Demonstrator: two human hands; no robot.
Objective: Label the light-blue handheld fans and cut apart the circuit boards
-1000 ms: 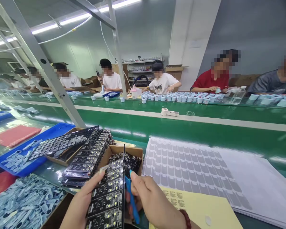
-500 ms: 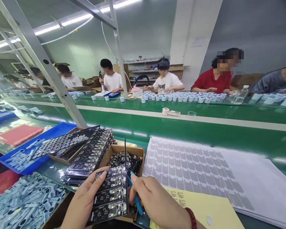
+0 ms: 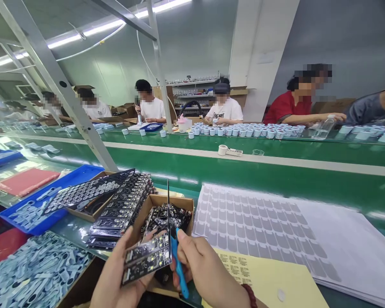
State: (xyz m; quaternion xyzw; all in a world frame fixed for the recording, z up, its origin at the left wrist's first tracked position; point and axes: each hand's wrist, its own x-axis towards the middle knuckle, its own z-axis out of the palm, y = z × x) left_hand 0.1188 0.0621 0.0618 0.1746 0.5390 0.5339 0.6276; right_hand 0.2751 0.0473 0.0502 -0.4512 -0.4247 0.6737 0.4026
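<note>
My left hand [image 3: 115, 269] holds a short black circuit board panel [image 3: 147, 256] with white components, its fingers under the panel and its thumb raised at the left edge. A thin dark strip [image 3: 168, 205] stands upright at the panel's right edge. My right hand [image 3: 202, 261] is closed round blue-handled pliers [image 3: 180, 269], whose jaws are hidden behind the strip and panel. Below and beyond both hands is a cardboard box [image 3: 188, 204] with loose small circuit boards [image 3: 157, 214] in it. Stacked circuit board panels [image 3: 125, 201] lie left of the box.
Grey-blue plastic parts [image 3: 35, 269] fill a box at lower left, and a blue tray [image 3: 48, 220] lies behind it. White sticker sheets [image 3: 259, 231] and a yellow sheet [image 3: 276, 278] lie right. Beyond the green conveyor [image 3: 179, 164], several people sit by white cups [image 3: 244, 130].
The panel in my left hand is shorter, showing fewer board sections. My left thumb has lifted off its face. The pliers have shifted slightly down. A co-worker in red reaches right.
</note>
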